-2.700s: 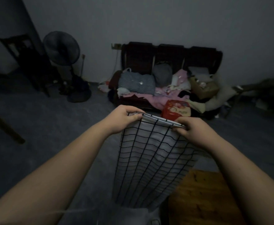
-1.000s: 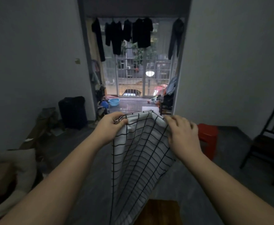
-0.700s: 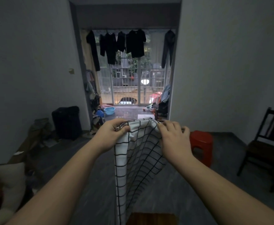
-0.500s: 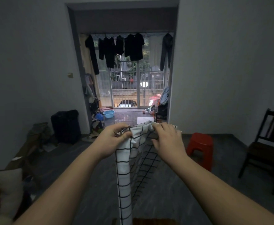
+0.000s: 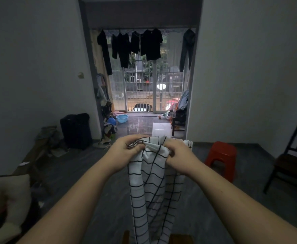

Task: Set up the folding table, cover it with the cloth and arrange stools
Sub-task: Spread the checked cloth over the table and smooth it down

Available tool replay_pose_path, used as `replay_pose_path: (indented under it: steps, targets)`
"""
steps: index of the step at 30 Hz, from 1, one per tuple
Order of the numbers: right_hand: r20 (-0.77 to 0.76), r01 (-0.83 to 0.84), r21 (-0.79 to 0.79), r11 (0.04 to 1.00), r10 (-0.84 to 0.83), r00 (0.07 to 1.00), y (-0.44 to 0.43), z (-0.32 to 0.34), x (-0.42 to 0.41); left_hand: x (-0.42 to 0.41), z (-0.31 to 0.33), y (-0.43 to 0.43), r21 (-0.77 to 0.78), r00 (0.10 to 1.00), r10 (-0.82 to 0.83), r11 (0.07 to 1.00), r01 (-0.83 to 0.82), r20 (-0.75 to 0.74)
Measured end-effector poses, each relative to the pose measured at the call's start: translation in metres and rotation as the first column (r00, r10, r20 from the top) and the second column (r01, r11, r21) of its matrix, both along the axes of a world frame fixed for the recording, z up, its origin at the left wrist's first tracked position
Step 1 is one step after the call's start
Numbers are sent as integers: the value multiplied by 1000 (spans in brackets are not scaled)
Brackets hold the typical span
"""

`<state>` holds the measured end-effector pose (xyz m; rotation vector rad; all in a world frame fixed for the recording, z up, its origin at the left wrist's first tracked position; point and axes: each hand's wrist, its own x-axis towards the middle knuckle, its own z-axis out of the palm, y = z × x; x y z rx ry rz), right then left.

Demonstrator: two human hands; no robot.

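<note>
Dark floor (image 5: 73,166) — cloth (image 5: 137,191), bottom off-frame

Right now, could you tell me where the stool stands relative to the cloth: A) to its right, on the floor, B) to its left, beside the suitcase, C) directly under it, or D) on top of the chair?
A: the stool stands on the floor to the right of the cloth, which the left hand and right hand grip at its top.
</note>
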<state>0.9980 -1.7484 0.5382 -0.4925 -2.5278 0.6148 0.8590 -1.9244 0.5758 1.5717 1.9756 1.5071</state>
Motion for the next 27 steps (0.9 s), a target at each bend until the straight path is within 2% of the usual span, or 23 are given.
replay_pose_path:
  steps: [3,7,8,10,12,13,14,15,17,19,21,24,27]
  targets:
    - [-57,-26,-153,988,17,998,-11,0,-2,7,-1,3,8,993,-86,996,86,80]
    - [-248,-29,-283,959,-44,968,-22,-6,-3,13,-5,11,30,946,-247,969,247,211]
    - [-289,-32,-315,949,-63,955,-22,-8,-3,12,-3,11,47,897,-321,945,322,305]
    - [-352,-52,-347,936,-79,933,-21,-11,0,8,-2,11,119,736,-450,882,457,505]
    - [-427,-121,-376,919,-56,902,-23,-9,5,5,0,14,210,583,-493,849,485,645]
    - [-469,-170,-390,905,-37,882,-24,-7,7,5,2,17,224,557,-485,853,472,674]
    - [-502,-219,-402,889,-14,865,-25,-5,9,7,3,19,203,582,-453,873,443,676]
    - [-517,-251,-412,876,2,856,-27,-3,10,10,5,22,144,681,-391,909,391,619]
    - [-528,-285,-430,857,17,849,-30,1,13,14,8,27,15,889,-271,958,286,368]
    - [-511,-285,-434,855,27,859,-29,2,17,17,12,30,-86,972,-230,969,233,42]
    - [-495,-289,-456,842,29,868,-29,2,19,21,17,31,-155,947,-235,967,204,-218]
    - [-492,-298,-535,791,-5,870,-36,6,18,23,23,33,-197,885,-155,978,73,-439]
    - [-464,-219,-411,885,4,886,-51,10,18,20,27,31,-133,769,-12,987,-95,-639]
